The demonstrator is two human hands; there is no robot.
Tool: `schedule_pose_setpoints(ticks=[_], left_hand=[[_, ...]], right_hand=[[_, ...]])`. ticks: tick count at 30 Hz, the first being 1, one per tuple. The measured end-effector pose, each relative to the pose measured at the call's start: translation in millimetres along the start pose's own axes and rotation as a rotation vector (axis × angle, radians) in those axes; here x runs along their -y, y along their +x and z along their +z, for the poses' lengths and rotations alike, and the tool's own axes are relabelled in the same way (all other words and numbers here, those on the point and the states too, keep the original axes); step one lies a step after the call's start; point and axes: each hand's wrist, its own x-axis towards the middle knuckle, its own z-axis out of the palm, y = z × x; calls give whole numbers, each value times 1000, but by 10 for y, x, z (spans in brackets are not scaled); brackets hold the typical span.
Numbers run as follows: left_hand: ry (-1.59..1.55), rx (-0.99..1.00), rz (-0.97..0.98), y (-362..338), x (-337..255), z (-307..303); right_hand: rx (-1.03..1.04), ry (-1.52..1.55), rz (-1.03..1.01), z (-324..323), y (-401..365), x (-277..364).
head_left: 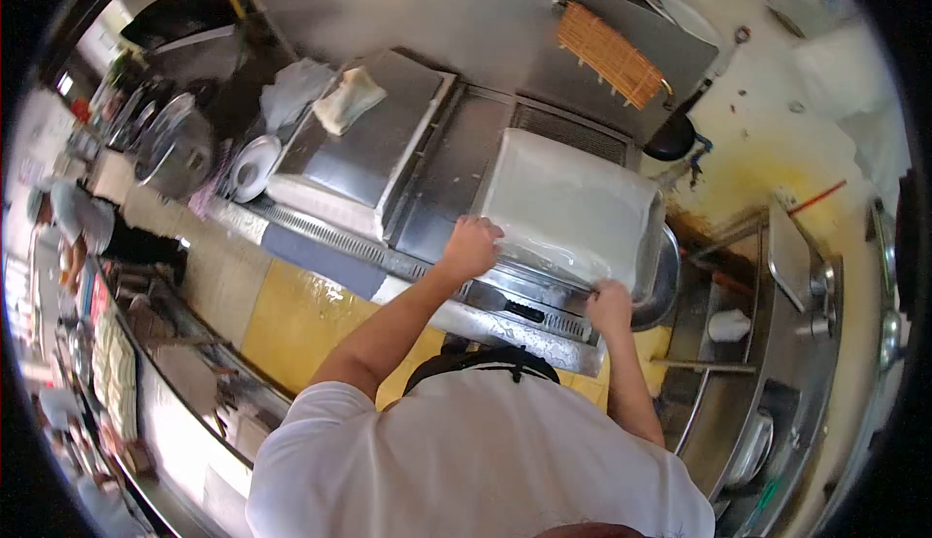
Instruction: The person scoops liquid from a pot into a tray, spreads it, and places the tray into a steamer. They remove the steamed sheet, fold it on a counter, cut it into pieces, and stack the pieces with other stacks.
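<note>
A large white sheet [573, 193], glossy and wet-looking, lies spread over the right part of the steel cooking counter. My left hand [473, 247] is closed at its near left corner, fingers pinched on the edge. At the near right corner, the fingers of my right hand [610, 307] are pinched together on the sheet's edge. Between both hands the near edge looks rumpled and partly see-through. Beneath the right side shows the rim of a round metal basin [667, 281].
To the left sits a steel lid [374, 135] with a folded cloth [349, 101] on it. A white plate [255, 167] and a large pot [177, 150] stand farther left. A wicker rack [610, 52] hangs behind. Another person [92, 227] stands at the far-left worktable.
</note>
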Motion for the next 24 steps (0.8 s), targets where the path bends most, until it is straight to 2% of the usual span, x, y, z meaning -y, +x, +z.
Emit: schedule_pose_setpoints(ticks=[5,8,10,15,20,24], left_hand=[[-210,-138,-159,-732,-323,-169],[-250,-126,-369,-1223,-585,-387],[-224,-183,-438,-1566,-563,-330],[-247,-276,-686,-2217,-738,-558],[-283,-422,-922,-2802,-811,-770],[-383,-553,-1035,-3326,-774,-951]], right_hand=[[-39,194,-279,197,-130,395],[74,369,-472,192,-119,659],[148,463,-596,158,-133,915],[336,453,-928,159,-249,1574],[453,466,-1140,315,-532,2219],[550,446,-1269,234,-894,2805]])
